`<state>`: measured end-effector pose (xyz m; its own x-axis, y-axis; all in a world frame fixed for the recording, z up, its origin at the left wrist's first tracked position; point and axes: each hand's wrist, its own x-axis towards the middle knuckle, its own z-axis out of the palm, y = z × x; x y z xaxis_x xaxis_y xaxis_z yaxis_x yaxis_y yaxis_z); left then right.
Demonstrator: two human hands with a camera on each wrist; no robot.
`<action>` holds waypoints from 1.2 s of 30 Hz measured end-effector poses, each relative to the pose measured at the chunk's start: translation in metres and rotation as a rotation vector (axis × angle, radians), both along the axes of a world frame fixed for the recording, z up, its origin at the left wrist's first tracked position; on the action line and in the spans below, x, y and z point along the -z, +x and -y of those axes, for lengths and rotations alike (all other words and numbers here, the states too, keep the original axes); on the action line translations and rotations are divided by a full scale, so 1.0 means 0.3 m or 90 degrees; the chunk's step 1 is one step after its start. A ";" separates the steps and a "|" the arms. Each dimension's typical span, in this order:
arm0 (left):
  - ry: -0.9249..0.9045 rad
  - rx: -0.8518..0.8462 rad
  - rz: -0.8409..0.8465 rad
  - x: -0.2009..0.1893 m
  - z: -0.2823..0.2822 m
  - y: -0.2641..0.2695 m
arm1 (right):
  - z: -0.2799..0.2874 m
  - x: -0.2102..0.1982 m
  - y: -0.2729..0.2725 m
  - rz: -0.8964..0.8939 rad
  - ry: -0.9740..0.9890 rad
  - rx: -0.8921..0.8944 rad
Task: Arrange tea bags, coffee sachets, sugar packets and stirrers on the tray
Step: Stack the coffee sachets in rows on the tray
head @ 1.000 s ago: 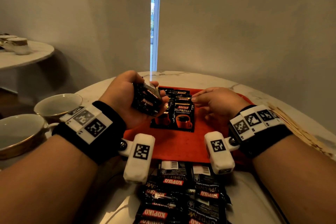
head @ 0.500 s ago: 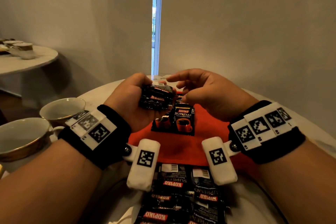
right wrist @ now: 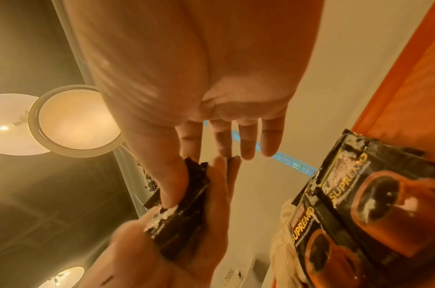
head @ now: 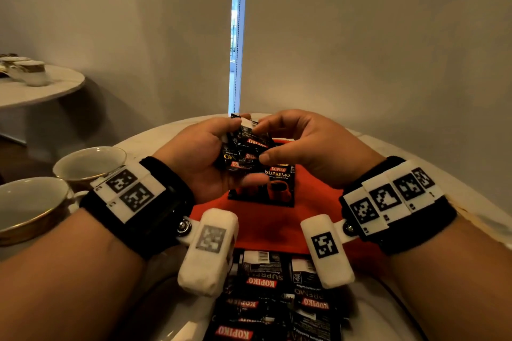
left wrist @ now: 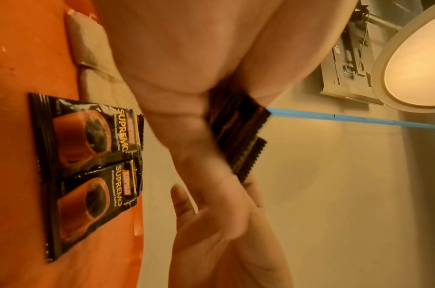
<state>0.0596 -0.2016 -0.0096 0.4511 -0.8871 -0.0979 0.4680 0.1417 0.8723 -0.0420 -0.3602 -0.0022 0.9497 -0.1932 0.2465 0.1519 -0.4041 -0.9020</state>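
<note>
Over the red tray (head: 266,232), her left hand (head: 205,158) grips a sachet bundle (head: 243,149); the right hand (head: 302,144) pinches its top sachet.

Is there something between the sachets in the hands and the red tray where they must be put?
Nothing visible blocks the way. The left hand holds a stack of coffee sachets above the red tray, and the right hand pinches the top one. Sachets already on the tray lie just below; bare red surface remains nearer the person.

Head view downward; 2 close upward wrist views sharing sachets (left wrist: 88,148)
</note>
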 end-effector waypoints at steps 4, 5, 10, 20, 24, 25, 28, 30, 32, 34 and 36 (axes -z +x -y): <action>-0.022 -0.049 -0.018 0.002 0.006 0.013 | -0.001 0.001 0.000 0.000 0.008 0.002; -0.025 -0.052 -0.022 0.004 0.007 0.017 | -0.001 0.000 -0.003 -0.004 0.018 0.000; -0.029 -0.043 -0.024 -0.001 -0.004 0.020 | -0.009 -0.004 -0.014 -0.014 0.022 0.007; -0.019 -0.045 -0.024 0.019 -0.002 0.058 | -0.014 0.008 0.005 0.041 -0.016 0.092; 0.025 -0.078 -0.039 0.017 -0.007 0.076 | 0.002 0.007 0.017 0.086 0.063 0.177; 0.042 -0.097 -0.033 0.019 -0.008 0.078 | 0.007 0.007 0.019 0.095 0.106 0.200; 0.089 -0.153 0.011 0.020 -0.010 0.080 | 0.032 0.015 0.025 0.065 0.119 0.269; 0.098 -0.180 0.031 0.021 -0.012 0.080 | 0.044 0.026 0.025 0.013 0.104 0.285; 0.093 -0.188 0.047 0.019 -0.013 0.079 | 0.048 0.036 0.028 -0.033 0.112 0.279; 0.084 -0.171 0.051 0.018 -0.014 0.075 | 0.040 0.045 0.033 -0.081 0.097 0.273; 0.088 -0.133 0.047 0.017 -0.012 0.066 | 0.034 0.055 0.033 -0.126 0.084 0.265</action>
<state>0.0793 -0.1979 -0.0147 0.6339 -0.7543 -0.1709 0.3747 0.1062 0.9210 -0.0320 -0.3703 -0.0187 0.8113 -0.5843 0.0167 -0.1780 -0.2742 -0.9451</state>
